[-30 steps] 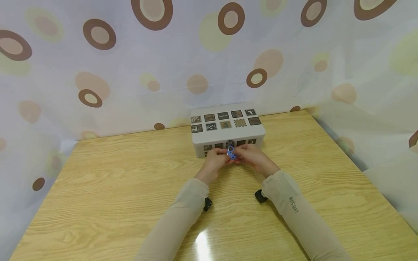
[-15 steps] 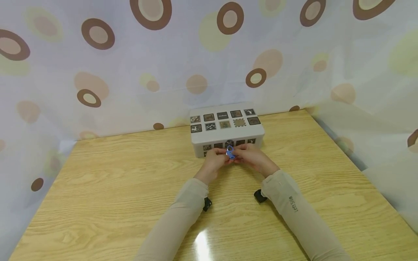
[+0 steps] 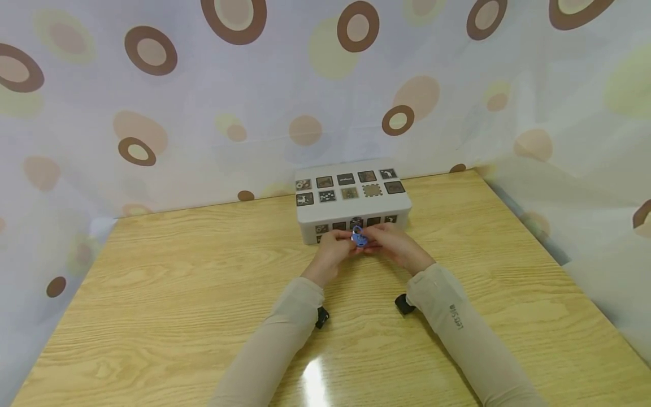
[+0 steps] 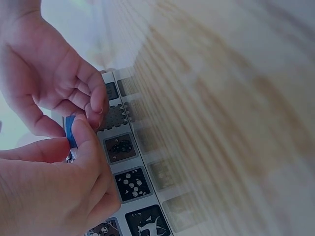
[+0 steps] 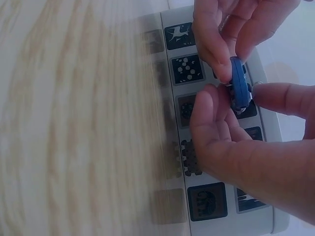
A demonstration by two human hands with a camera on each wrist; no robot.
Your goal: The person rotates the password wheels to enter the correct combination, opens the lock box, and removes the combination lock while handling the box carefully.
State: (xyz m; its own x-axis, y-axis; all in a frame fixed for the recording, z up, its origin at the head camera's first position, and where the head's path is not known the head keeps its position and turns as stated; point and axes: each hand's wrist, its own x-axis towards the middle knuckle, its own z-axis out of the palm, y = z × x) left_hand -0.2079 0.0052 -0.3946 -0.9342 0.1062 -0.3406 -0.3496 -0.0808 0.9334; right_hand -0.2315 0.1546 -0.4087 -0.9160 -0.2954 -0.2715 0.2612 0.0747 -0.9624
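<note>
Turned slightly since a second ago: blue lock (image 3: 359,239). Pinched from both sides, by left hand (image 3: 333,253) on the left and right hand (image 3: 399,245) on the right. Held just before the near side of the white box (image 3: 351,212), contact with it hard to tell. Below, wood table (image 3: 203,282); beyond, spotted cloth (image 3: 254,85); near, pale sleeves (image 3: 274,345).

Both arms (image 3: 272,342) forward, fingers (image 5: 204,118) curled
</note>
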